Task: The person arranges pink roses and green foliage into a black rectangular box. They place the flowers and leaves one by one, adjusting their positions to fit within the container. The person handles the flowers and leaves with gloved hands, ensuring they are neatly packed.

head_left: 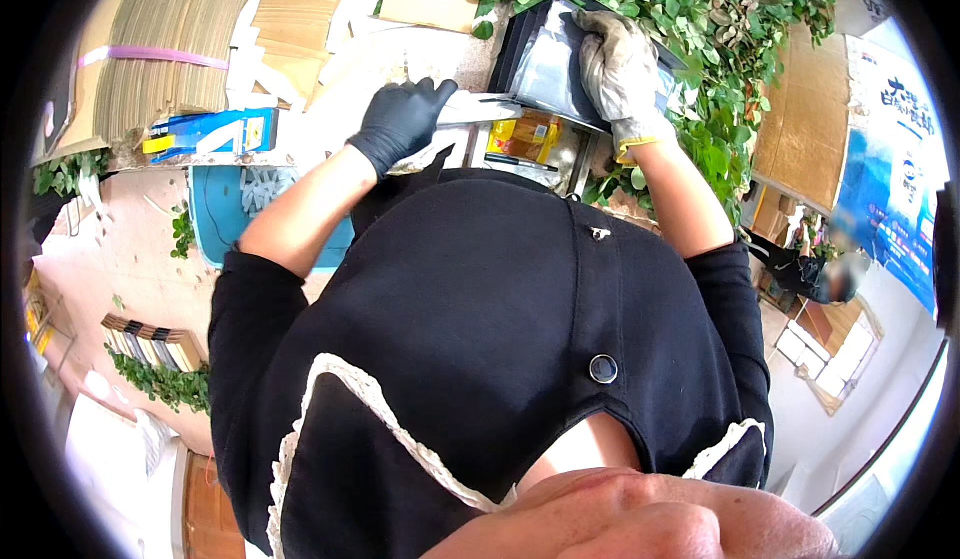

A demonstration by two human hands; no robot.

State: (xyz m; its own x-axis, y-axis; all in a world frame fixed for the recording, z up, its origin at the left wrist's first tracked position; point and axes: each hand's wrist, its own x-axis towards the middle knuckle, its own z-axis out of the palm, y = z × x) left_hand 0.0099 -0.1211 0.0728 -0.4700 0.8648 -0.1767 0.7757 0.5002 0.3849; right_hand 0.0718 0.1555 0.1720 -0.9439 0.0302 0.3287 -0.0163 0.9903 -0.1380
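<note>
Left hand (405, 124), black-gloved, left of dark box (512, 51), fingers clamped on white strip (482, 109) at box's near edge; right hand (615, 71) over film (552, 51) on box, finger grip can't tell.

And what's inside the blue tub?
Inside the blue tub lie whitish pieces, too small to identify. The left forearm crosses in front, so what lies behind it can't be seen.

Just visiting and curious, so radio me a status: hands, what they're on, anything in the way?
Left hand, black-gloved, closed on white sheet. Right hand, pale-gloved, over dark tray. Green leaves crowd tray's right side.
</note>
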